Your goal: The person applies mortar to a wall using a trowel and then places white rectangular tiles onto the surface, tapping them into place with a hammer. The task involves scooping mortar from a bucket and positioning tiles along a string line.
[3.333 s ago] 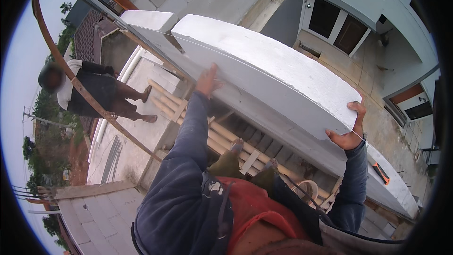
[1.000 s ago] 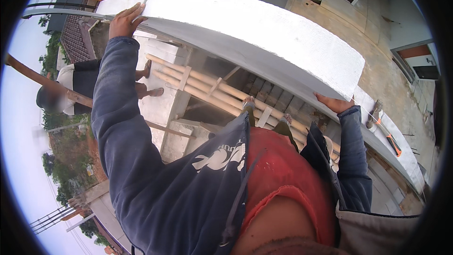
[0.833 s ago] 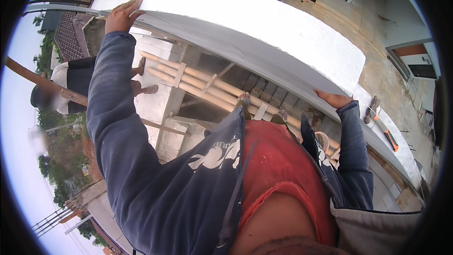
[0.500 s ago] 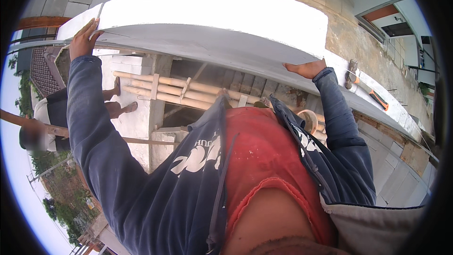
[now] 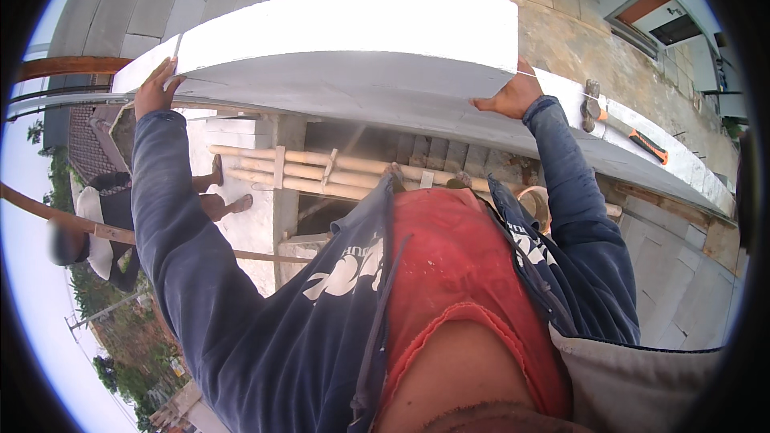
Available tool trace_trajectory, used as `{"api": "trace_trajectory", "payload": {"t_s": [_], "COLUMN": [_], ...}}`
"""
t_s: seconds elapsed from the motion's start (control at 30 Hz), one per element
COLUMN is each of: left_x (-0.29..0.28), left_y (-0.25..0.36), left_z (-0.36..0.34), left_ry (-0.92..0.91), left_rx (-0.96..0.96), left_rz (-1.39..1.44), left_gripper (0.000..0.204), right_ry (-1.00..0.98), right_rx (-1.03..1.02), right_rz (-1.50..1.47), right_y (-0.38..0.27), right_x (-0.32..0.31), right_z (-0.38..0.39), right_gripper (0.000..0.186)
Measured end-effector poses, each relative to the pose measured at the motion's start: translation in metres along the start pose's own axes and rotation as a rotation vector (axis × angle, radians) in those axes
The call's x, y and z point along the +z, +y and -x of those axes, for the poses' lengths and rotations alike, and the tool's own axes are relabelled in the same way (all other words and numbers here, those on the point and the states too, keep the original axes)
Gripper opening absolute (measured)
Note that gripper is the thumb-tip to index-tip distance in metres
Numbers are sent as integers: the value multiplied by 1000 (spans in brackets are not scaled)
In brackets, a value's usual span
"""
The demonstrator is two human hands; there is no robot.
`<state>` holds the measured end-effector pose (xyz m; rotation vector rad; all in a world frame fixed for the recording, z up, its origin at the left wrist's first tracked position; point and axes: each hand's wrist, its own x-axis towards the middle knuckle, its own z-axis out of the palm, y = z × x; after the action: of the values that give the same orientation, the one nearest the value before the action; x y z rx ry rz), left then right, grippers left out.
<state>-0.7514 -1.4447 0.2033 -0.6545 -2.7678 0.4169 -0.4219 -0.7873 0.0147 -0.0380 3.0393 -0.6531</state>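
A long white lightweight block [image 5: 345, 28] lies along the top of the wall ahead of me. My left hand [image 5: 157, 90] grips its left end, with fingers over the narrow seam beside a shorter white block [image 5: 144, 64]. At the other end my right hand [image 5: 515, 92] holds the long block, the thumb against its near face and the fingers round the end, partly hidden. A hammer [image 5: 622, 124] with an orange and black handle rests on the white wall course [image 5: 682, 152] to the right of that hand.
Below the wall are bamboo poles [image 5: 321, 172] with cross slats, and a round bucket [image 5: 533, 204]. Another person [image 5: 112, 212] is at the left, beyond a wooden bar [image 5: 112, 232]. A thin string runs along the wall at right.
The long block's right end has shifted left, away from the hammer. My right hand has moved with it and now wraps round its end. More of the hammer shows.
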Motion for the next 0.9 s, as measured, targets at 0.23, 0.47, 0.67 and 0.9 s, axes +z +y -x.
{"api": "trace_trajectory", "payload": {"t_s": [0.23, 0.47, 0.67, 0.9], "left_x": [19, 123, 108, -1], "left_y": [11, 149, 303, 319], "left_z": [18, 187, 205, 151], "left_ry": [43, 396, 243, 465], "left_rx": [-152, -823, -880, -446], "left_rz": [14, 1017, 1291, 817], "left_gripper": [75, 75, 77, 77], "right_ry": [118, 259, 265, 108], "right_rx": [10, 508, 455, 479], "right_rz": [-85, 259, 469, 462], "right_y": [-7, 114, 191, 181], "right_x": [-35, -98, -99, -106], "right_z": [27, 215, 267, 273], "right_gripper": [111, 79, 52, 33]}}
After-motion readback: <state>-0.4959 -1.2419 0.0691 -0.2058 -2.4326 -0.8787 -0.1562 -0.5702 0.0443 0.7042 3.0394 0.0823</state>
